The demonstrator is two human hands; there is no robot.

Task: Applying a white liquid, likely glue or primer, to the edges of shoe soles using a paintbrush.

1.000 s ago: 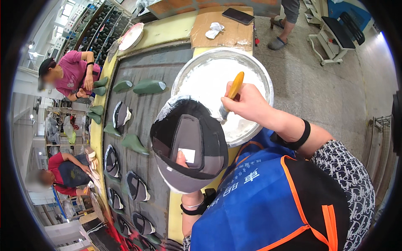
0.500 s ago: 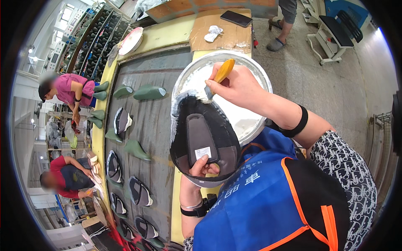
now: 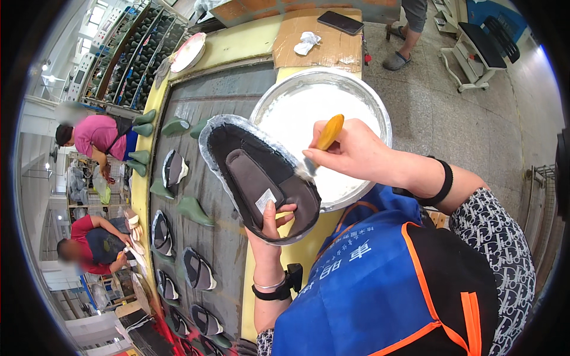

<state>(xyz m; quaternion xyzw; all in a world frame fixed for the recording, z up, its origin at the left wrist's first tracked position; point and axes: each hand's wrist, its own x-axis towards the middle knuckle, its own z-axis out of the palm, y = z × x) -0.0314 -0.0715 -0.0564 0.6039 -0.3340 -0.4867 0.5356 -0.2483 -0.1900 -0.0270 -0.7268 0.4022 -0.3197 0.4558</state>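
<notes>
Grey conveyor belt (image 3: 231, 249), curving along the yellow-edged worktop (image 3: 261, 44), carries a file of shoe uppers (image 3: 198, 270) and green lasts (image 3: 193, 209), spaced apart so each can be lifted singly. Beside it stands a round metal basin (image 3: 380, 113) of white adhesive, close to the person's chest and so within easy reach of the brush. The dark shoe upper (image 3: 261, 178) is held above the belt's edge and the basin's rim, sole side up and tilted toward the face, which exposes its pale margin. The left hand (image 3: 274, 228) is clamped on the upper's near end, thumb inside, steadying it from below. The right hand (image 3: 353, 151) is closed around a yellow-handled brush (image 3: 320, 142), bristles touching the upper's right margin. Two other people work at the far left.
</notes>
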